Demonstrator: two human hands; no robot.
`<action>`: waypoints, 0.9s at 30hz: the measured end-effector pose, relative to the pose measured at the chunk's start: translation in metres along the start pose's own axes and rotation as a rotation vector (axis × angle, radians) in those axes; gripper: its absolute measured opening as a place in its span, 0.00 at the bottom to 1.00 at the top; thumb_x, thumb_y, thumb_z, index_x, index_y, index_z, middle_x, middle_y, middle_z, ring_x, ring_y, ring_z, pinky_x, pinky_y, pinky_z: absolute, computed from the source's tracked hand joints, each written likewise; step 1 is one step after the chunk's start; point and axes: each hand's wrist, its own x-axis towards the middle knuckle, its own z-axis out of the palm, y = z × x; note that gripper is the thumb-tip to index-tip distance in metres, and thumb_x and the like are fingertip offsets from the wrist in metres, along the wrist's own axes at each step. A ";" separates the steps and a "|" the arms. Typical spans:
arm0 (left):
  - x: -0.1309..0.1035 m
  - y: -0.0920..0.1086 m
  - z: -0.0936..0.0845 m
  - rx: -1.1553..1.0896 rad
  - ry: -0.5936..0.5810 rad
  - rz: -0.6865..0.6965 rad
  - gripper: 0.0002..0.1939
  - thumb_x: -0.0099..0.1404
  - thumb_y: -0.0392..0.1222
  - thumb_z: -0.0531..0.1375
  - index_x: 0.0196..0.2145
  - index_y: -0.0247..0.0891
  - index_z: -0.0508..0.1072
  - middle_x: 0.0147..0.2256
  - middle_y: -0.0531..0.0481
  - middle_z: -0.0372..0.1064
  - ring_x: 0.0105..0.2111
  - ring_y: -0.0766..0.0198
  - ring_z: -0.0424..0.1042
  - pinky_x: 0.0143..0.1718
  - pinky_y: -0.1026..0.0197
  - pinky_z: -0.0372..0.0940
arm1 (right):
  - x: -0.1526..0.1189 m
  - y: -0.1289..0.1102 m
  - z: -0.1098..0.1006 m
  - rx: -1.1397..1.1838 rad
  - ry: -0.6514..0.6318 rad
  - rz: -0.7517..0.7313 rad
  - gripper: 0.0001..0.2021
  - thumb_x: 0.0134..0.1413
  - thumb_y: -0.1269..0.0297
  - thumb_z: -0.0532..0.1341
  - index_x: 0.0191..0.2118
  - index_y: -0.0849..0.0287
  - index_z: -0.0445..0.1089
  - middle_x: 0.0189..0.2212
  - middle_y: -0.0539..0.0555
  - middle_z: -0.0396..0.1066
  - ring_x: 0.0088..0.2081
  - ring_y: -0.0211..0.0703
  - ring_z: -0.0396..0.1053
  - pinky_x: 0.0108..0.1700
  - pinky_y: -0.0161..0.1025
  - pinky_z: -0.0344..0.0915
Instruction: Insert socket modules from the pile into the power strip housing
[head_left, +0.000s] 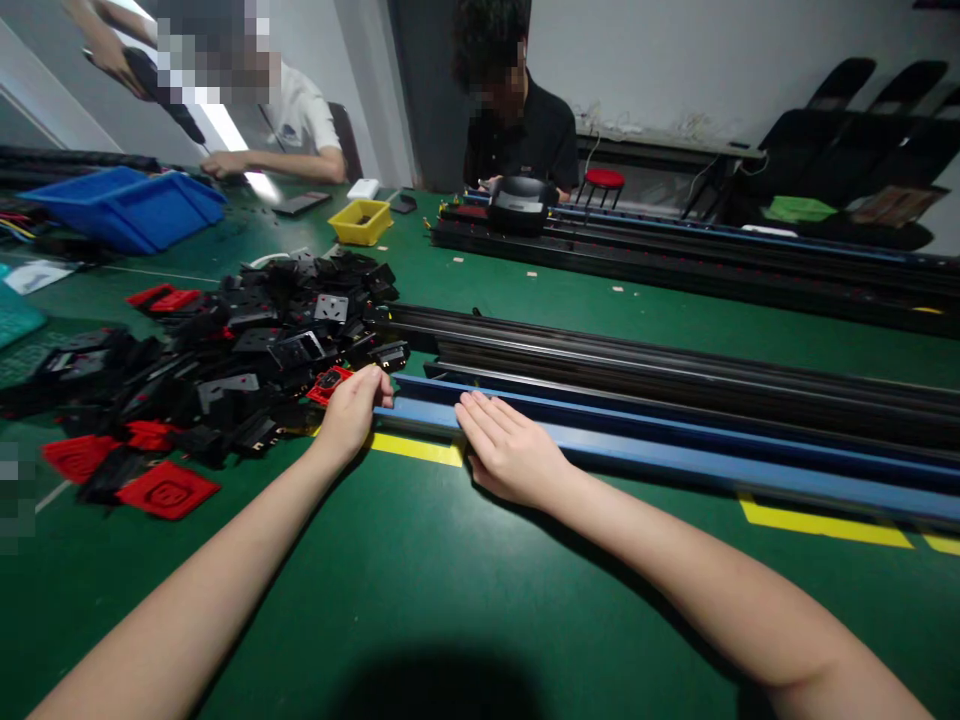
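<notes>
A long blue rail (675, 452) lies across the green table (420, 580), its left end between my hands. My left hand (355, 408) is closed at that end, fingers curled against the rail's tip. Flat on the rail's near edge rests my right hand (511, 450), its fingers stretched out and side by side. Just beyond are black rails (600, 360), parallel to the blue one. Left of my left hand spreads a heap of black socket modules (225, 385), with red ones (169, 490) among them.
Yellow tape (420, 448) marks the table by the rail. Farther back are a yellow bin (361, 222), a blue bin (135, 210) and more long rails (675, 262). Two people sit across the table; one holds a power tool (161, 90).
</notes>
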 end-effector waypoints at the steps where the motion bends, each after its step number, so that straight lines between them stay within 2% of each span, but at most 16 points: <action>1: 0.000 -0.001 0.000 0.000 -0.002 -0.004 0.20 0.72 0.54 0.50 0.27 0.41 0.67 0.25 0.52 0.66 0.28 0.62 0.66 0.34 0.61 0.63 | -0.004 0.002 0.000 -0.002 0.027 0.006 0.28 0.60 0.68 0.56 0.63 0.78 0.66 0.63 0.70 0.66 0.65 0.57 0.65 0.68 0.48 0.62; 6: 0.001 -0.005 0.000 -0.042 -0.001 -0.028 0.20 0.72 0.55 0.52 0.27 0.42 0.67 0.25 0.52 0.66 0.28 0.61 0.67 0.32 0.60 0.63 | -0.008 0.005 0.007 -0.047 0.119 0.003 0.24 0.63 0.66 0.55 0.60 0.73 0.70 0.61 0.67 0.71 0.62 0.54 0.70 0.63 0.47 0.67; 11: 0.001 -0.005 -0.001 -0.035 -0.011 -0.017 0.21 0.72 0.56 0.51 0.27 0.42 0.68 0.24 0.51 0.66 0.28 0.61 0.67 0.33 0.60 0.63 | -0.007 0.004 0.007 -0.087 0.063 -0.004 0.24 0.64 0.68 0.55 0.62 0.72 0.68 0.62 0.68 0.69 0.62 0.54 0.69 0.63 0.48 0.67; 15: 0.000 -0.002 0.000 -0.025 -0.012 -0.011 0.21 0.72 0.55 0.51 0.27 0.41 0.68 0.24 0.52 0.66 0.28 0.61 0.66 0.34 0.60 0.62 | -0.007 0.001 0.004 -0.124 0.079 0.045 0.24 0.62 0.67 0.56 0.61 0.71 0.68 0.61 0.72 0.69 0.60 0.56 0.69 0.61 0.49 0.68; 21: 0.000 0.000 0.002 -0.029 -0.020 0.011 0.20 0.72 0.54 0.51 0.27 0.40 0.67 0.24 0.53 0.66 0.28 0.62 0.65 0.35 0.60 0.60 | -0.007 0.001 0.002 -0.132 0.036 0.062 0.25 0.62 0.66 0.56 0.63 0.69 0.67 0.59 0.69 0.70 0.60 0.55 0.68 0.62 0.49 0.67; 27: 0.000 -0.004 0.001 -0.012 -0.044 0.010 0.20 0.73 0.53 0.51 0.27 0.40 0.68 0.25 0.53 0.66 0.29 0.63 0.66 0.36 0.60 0.60 | -0.004 0.005 -0.008 -0.003 0.007 0.086 0.29 0.60 0.57 0.59 0.62 0.70 0.66 0.59 0.70 0.68 0.59 0.60 0.64 0.62 0.53 0.65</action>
